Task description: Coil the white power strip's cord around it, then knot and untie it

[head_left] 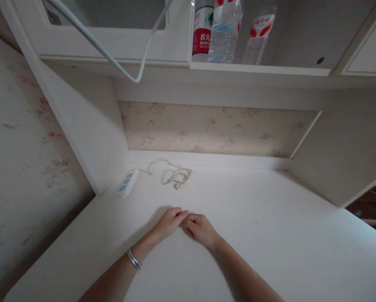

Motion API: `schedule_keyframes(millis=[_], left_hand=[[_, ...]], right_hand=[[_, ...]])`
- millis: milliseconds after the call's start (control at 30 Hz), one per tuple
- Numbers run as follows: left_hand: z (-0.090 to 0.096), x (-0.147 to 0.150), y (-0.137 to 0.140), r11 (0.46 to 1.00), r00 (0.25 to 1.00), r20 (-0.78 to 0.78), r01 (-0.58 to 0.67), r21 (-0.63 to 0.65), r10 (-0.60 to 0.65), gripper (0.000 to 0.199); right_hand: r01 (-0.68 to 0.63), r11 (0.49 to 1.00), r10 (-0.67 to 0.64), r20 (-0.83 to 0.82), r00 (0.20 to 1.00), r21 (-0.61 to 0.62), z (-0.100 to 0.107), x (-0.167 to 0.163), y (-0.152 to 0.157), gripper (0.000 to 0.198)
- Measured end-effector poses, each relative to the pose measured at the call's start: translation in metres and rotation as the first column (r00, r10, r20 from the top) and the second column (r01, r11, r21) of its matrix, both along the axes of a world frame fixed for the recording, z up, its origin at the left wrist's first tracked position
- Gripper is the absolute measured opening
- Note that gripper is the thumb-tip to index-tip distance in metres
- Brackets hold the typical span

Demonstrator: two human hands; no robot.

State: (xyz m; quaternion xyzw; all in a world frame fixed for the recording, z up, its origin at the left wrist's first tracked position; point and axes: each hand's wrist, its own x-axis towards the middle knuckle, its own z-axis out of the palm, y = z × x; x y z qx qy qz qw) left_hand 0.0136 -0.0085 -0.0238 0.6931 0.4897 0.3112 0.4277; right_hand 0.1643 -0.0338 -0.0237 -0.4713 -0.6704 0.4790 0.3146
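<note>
Desk point(270, 251) looks like square one tbh: left hand point(169, 223) and right hand point(202, 229) curled closed against each other, no object showing in either. Power strip point(127, 183) and its bundled cord point(182, 174) (kinda messy) lie untouched beyond them.

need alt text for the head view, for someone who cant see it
A person's left hand and right hand touch each other at a white desk. Beyond them lie a power strip and its bundled cord, and plastic bottles stand on a shelf above.
</note>
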Motion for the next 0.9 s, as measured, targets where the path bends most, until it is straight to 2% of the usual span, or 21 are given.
schedule_keyframes(millis=[467, 633, 900], left_hand=[[-0.0027, -0.0014, 0.0001, 0.999, 0.999, -0.004, 0.036, 0.007, -0.036, 0.038], [0.0000, -0.0006, -0.0003, 0.999, 0.999, -0.012, 0.045, 0.002, -0.045, 0.038], [-0.0053, -0.0007, 0.0010, 0.999, 0.999, -0.002, 0.039, -0.001, -0.039, 0.039]], right_hand=[[-0.048, 0.999, 0.048, -0.011, 0.999, 0.003, 0.0033, 0.0015, -0.0017, 0.035], [-0.058, 0.998, 0.058, 0.005, 0.998, 0.020, 0.0002, 0.0023, 0.0006, 0.035], [-0.058, 0.998, 0.058, 0.003, 0.998, 0.028, -0.0026, 0.0037, 0.0012, 0.034]])
